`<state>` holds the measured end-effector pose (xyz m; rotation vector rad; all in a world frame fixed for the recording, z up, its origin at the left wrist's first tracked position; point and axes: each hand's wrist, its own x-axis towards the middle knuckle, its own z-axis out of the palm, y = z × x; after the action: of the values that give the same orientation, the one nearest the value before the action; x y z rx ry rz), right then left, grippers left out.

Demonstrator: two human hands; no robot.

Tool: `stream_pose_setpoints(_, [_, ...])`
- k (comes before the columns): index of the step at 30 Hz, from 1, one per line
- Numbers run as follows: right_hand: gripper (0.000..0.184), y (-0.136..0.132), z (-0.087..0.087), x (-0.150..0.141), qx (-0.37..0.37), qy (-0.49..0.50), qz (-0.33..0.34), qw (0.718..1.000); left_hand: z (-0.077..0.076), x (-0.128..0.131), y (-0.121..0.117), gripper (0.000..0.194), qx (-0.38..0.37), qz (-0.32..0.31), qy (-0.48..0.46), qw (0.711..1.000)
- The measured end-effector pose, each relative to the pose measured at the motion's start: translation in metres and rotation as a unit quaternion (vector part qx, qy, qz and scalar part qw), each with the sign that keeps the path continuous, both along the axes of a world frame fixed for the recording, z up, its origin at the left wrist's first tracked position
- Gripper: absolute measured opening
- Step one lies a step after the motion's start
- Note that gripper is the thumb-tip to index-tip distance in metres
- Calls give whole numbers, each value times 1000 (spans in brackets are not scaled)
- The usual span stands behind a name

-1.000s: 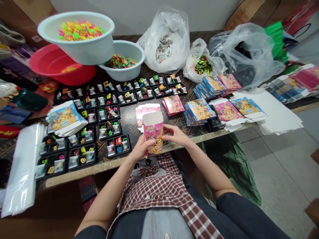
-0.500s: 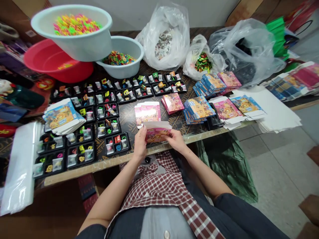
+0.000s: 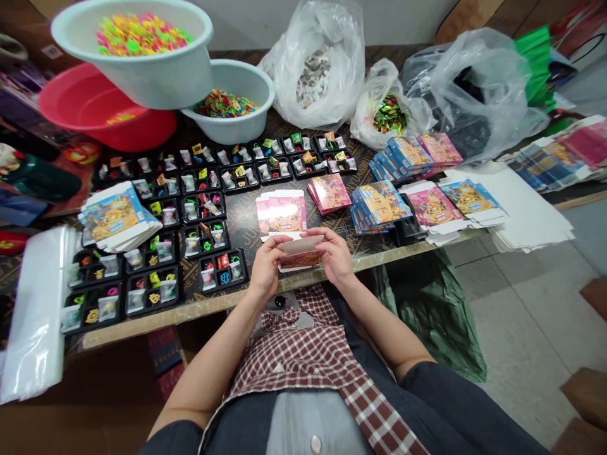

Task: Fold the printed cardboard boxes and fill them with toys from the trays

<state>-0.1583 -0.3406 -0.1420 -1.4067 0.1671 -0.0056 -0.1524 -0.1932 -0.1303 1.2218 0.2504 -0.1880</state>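
Note:
Both my hands hold a small pink printed carton (image 3: 300, 254) at the table's front edge. My left hand (image 3: 264, 268) grips its left end with curled fingers. My right hand (image 3: 334, 255) grips its right end, thumb on top. The carton lies sideways, its pale flap turned up toward me. Just behind it lies a flat pink carton blank (image 3: 281, 214). Black trays (image 3: 208, 235) of small coloured trinkets and clear packets sit to the left of my hands.
Stacks of flat blue cartons (image 3: 379, 205) and pink ones (image 3: 329, 192) lie to the right. A white basin (image 3: 137, 54) of bright pieces, a second basin (image 3: 232, 107) and a red basin (image 3: 102, 117) stand at the back, beside clear plastic bags (image 3: 315, 69).
The carton stood upright in my hands a second ago. It has been tipped onto its side and lowered, and both hands have closed in on its ends.

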Motion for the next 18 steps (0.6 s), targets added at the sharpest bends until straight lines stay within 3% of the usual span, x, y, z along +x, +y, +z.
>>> stream_pose_setpoints(4, [26,12,-5,-1,-55,-67,-74,994,4,-2,-5,15,-9,68,-49,996])
stream_pose_setpoints(8, [24,22,-14,-4,-46,-148,-148,977,2,-6,-11,7,-22,99,-85,991])
stream_pose_setpoints(15, [20,8,-12,-8,-78,-145,-111,980,-6,-8,8,29,95,-1,-172,980])
stream_pose_setpoints(18, [15,2,-8,-9,-99,-155,-79,980,-9,-5,18,25,176,-42,-223,958])
